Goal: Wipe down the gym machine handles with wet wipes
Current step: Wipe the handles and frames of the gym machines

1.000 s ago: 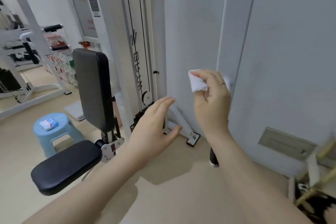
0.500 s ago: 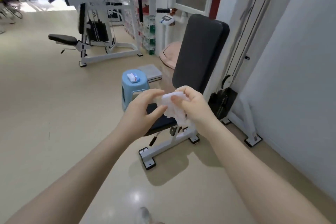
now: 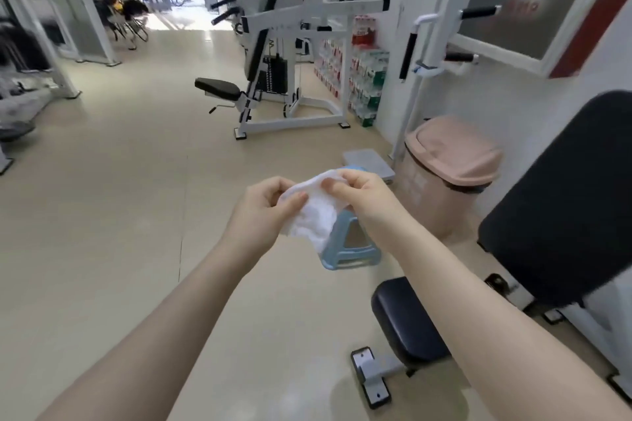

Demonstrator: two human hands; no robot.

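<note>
**Wipe refolded between handles**

Turned further from the wall since half a second ago, now facing down the gym floor; bin and far machine newly in sight, hands and wipe raised a little nearer mid-frame. Both arms stretched forward, meeting at chest height above the floor.

Wipe (image 3: pixel 313 212) white, crumpled, hanging between the two hands, in front of a blue stool (image 3: pixel 349 249). Left hand (image 3: pixel 263 215) pinching the wipe's left edge, thumb and fingers (image 3: pixel 298 197) closed on the cloth. Right hand (image 3: pixel 362 202) gripping the top right corner, fingers curled shut over it. Neither hand touching any machine.

Step in hand, by the look of it: opening or refolding the wipe for a clean face, between one handle and the next. Black handles (image 3: pixel 408 55) on a white frame ahead to the right, well apart from the hands, beyond a pink bin (image 3: pixel 451 161). Dark seat pads (image 3: pixel 407 321) close on the right.

Next move likely calls for flattening the wipe across one palm, stepping toward a handle, then wrapping round the grip.
</note>
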